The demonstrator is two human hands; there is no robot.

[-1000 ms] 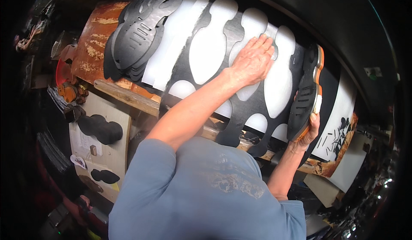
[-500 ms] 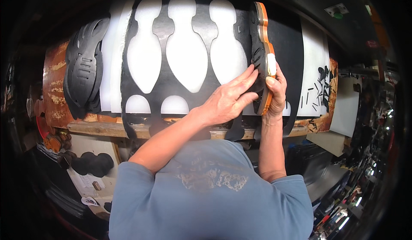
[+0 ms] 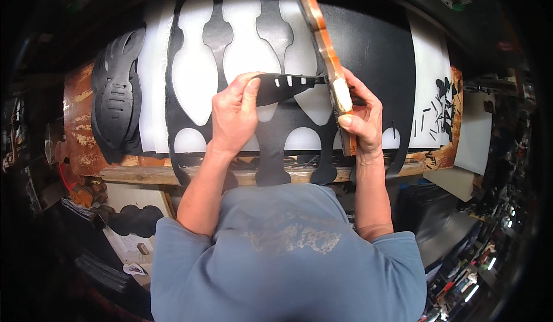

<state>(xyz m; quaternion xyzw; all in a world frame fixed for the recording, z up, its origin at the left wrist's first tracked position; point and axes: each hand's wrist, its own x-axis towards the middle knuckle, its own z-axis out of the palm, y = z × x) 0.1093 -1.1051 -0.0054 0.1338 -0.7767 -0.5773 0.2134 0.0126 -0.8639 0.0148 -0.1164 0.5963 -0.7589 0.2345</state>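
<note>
A cutting die [image 3: 327, 51], orange along its edge and shaped like a shoe sole, stands on its side in my right hand [image 3: 364, 117], with the thumb and fingers closed around its lower half. My left hand [image 3: 233, 114] pinches the end of a black slotted sole-shaped piece [image 3: 276, 94]. That piece is bent out sideways from the die's left face, and its far end still meets the die. Below both hands lies a black sheet [image 3: 383, 45] with several sole-shaped cutouts, where a white surface [image 3: 193, 74] shows through.
A stack of black slotted pieces [image 3: 117, 97] lies at the left of the bench. Small black strips and scraps [image 3: 440, 112] are scattered on a white board [image 3: 426, 51] at the right. A wooden rail [image 3: 138, 175] runs along the bench's near edge.
My left hand has gone from lying against the die's face to gripping the black piece and drawing it left. The die's top has tilted left in my right hand.
</note>
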